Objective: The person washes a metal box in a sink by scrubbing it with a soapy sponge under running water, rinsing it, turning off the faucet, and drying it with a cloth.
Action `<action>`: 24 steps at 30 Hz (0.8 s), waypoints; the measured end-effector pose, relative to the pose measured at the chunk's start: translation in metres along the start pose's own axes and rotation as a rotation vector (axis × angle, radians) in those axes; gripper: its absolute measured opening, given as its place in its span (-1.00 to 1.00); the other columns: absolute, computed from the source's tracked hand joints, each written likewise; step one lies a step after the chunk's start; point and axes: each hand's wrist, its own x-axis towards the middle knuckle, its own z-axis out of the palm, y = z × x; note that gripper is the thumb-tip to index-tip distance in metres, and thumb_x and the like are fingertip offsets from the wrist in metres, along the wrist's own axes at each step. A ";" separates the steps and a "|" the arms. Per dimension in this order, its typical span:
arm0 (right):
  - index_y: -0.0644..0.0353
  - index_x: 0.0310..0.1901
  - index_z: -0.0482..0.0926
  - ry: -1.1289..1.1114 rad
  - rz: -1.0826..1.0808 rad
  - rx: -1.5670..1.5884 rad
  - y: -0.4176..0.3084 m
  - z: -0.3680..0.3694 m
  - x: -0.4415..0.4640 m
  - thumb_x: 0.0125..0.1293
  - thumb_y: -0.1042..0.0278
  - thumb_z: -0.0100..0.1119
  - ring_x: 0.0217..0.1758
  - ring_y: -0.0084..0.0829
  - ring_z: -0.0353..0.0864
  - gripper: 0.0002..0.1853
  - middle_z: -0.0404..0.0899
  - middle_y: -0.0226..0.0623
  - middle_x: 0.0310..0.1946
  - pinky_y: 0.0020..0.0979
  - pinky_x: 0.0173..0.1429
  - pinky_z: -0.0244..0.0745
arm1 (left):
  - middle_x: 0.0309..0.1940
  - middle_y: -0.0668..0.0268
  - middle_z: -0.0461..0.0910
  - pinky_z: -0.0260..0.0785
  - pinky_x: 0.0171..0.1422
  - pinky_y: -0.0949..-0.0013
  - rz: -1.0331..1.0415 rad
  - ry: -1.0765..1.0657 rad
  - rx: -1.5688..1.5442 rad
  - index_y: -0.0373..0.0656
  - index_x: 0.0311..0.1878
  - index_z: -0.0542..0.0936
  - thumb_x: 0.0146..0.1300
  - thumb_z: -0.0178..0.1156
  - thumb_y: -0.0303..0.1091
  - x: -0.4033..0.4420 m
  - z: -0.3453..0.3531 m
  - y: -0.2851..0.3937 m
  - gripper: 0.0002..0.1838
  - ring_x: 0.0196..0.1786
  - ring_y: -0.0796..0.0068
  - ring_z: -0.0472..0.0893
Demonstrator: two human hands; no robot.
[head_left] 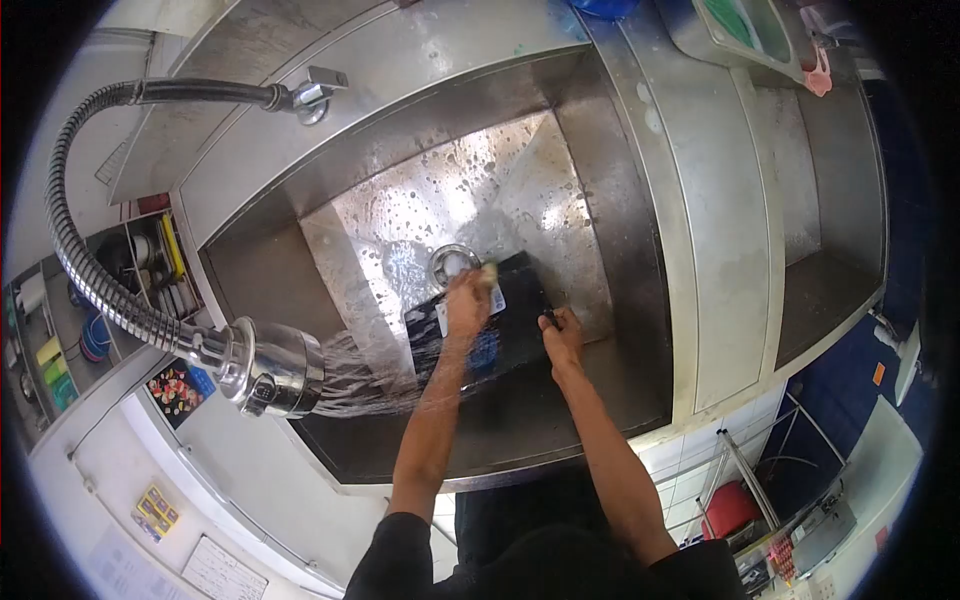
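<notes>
A dark flat panel (525, 300) with a white label lies tilted in the steel sink (630, 300), near the drain (452, 262). My left hand (467, 305) is closed around a small yellowish sponge (489, 275) and presses it on the panel's upper part. At the panel's right edge, my right hand (562, 335) grips it with the thumb on top. Water streams from the chrome spray head (275, 368) at the left, across the panel's lower part and my left forearm.
A coiled hose (75, 230) arches at the left. To the right is a second basin (830, 290), with a metal container (690, 30) above it. Shelves with dishes (160, 265) stand at the far left. A red stool (733, 512) is at the lower right.
</notes>
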 end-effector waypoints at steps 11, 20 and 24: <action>0.27 -0.18 0.50 0.001 0.072 -0.019 -0.001 0.006 0.002 0.31 0.48 0.26 0.08 -0.35 0.51 -0.86 0.57 -0.22 -0.07 -0.36 0.23 0.29 | -0.21 -0.04 0.64 0.37 0.07 -0.04 0.153 0.077 -0.020 -0.25 -0.22 0.63 0.24 0.09 -0.47 -0.004 0.023 -0.003 -0.85 -0.10 -0.18 0.55; 0.26 -0.16 0.51 -0.074 0.101 0.001 0.006 0.005 0.003 0.40 0.31 0.20 0.06 -0.38 0.49 -0.82 0.55 -0.24 -0.11 -0.38 0.20 0.31 | -0.12 -0.04 0.63 0.35 0.09 -0.07 -0.126 0.004 0.235 -0.31 -0.11 0.63 0.26 0.17 -0.34 -0.056 -0.051 -0.042 -0.75 -0.05 -0.13 0.55; 0.27 -0.01 0.56 0.002 0.017 -0.071 0.019 0.015 0.020 0.52 -0.13 -0.06 0.05 -0.33 0.51 -0.48 0.56 -0.22 -0.09 -0.28 0.25 0.33 | -0.15 -0.01 0.59 0.31 0.13 -0.04 -0.112 0.197 0.161 -0.26 -0.07 0.58 0.21 0.20 -0.36 -0.018 0.012 -0.024 -0.75 -0.05 -0.13 0.52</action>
